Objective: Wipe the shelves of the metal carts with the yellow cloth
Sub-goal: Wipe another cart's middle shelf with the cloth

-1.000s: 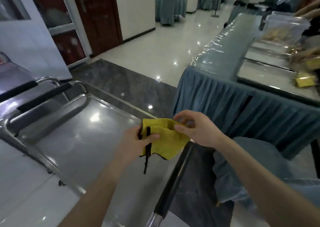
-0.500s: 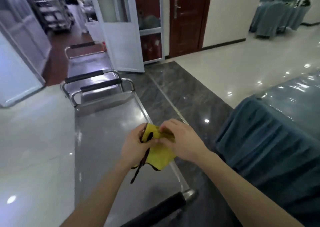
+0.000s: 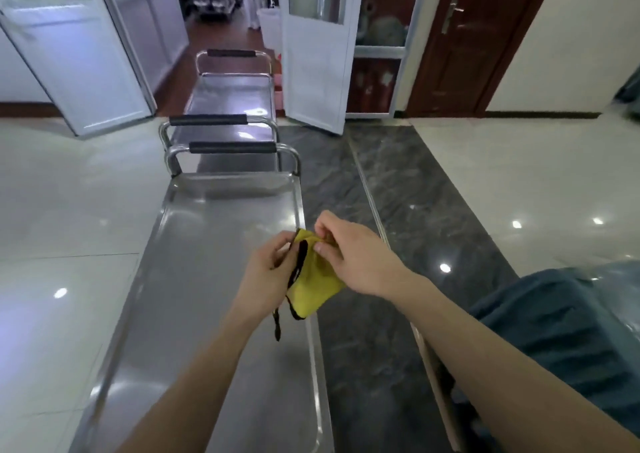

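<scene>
A yellow cloth with a black trim and a dangling black strap hangs folded between both hands, just above the right rim of the near metal cart's top shelf. My left hand grips its left edge by the trim. My right hand pinches its top edge with thumb and fingers. A second metal cart stands end to end behind the first, toward the doorway.
Black-padded cart handles stand between the two carts. A white door stands open behind them, with a dark wooden door to the right. A blue-skirted table is close at my right. Glossy floor lies on the left.
My view has swung left, from the blue-skirted table to looking straight down the line of carts. Both hands have kept hold of the cloth and gathered it into a smaller fold.
</scene>
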`<state>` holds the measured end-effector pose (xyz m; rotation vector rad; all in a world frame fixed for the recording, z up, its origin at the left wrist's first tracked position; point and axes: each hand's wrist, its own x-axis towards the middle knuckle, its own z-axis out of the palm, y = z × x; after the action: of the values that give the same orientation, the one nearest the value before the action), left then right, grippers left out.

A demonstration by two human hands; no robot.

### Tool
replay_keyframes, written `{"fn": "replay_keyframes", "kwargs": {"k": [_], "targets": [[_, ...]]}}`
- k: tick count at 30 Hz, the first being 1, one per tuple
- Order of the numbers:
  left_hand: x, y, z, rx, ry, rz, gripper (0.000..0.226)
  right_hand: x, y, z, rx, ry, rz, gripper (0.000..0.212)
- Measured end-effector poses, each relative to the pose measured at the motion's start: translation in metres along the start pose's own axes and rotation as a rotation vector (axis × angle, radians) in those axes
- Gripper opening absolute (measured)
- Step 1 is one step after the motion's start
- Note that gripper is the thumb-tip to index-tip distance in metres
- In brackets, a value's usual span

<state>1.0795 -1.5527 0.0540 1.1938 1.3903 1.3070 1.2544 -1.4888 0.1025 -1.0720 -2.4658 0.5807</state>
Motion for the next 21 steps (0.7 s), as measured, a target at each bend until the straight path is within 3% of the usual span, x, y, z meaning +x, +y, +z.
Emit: {"fn": "replay_keyframes", "kwargs": {"k": [5,7,10,12,14,16,18,21], "targets": [[0.030,0.003,0.020,-0.084,0.028,-0.079,0.023,0.040,0.041,-0.009,-0.074,0.005,-0.044,0.016],[0.044,0.001,0.031,-0.052,0.090,-0.051,0.022,0.054,0.066,-0.016,0.036,-0.032,-0.034,0.031],[0.058,-0.003,0.046,0.059,0.237,-0.013,0.016,0.067,0.116,-0.037,0.058,-0.299,0.047,0.066],[0.064,0.001,0.054,0.083,0.281,-0.044,0.015,0.077,0.154,-0.052,0.063,-0.378,0.051,0.046],[0.070,0.006,0.061,0.135,0.358,-0.039,0.016,0.090,0.177,-0.065,0.226,-0.328,0.013,0.028],[0.083,0.007,0.066,0.169,0.485,-0.052,0.016,0.105,0.186,-0.070,0.450,-0.249,0.005,0.029],[0.097,0.002,0.071,0.218,0.511,-0.136,0.019,0.117,0.193,-0.061,0.659,-0.377,0.111,0.038],[0.115,-0.018,0.084,0.203,0.572,-0.257,0.029,0.128,0.215,-0.024,0.634,-0.592,0.231,0.037]]}}
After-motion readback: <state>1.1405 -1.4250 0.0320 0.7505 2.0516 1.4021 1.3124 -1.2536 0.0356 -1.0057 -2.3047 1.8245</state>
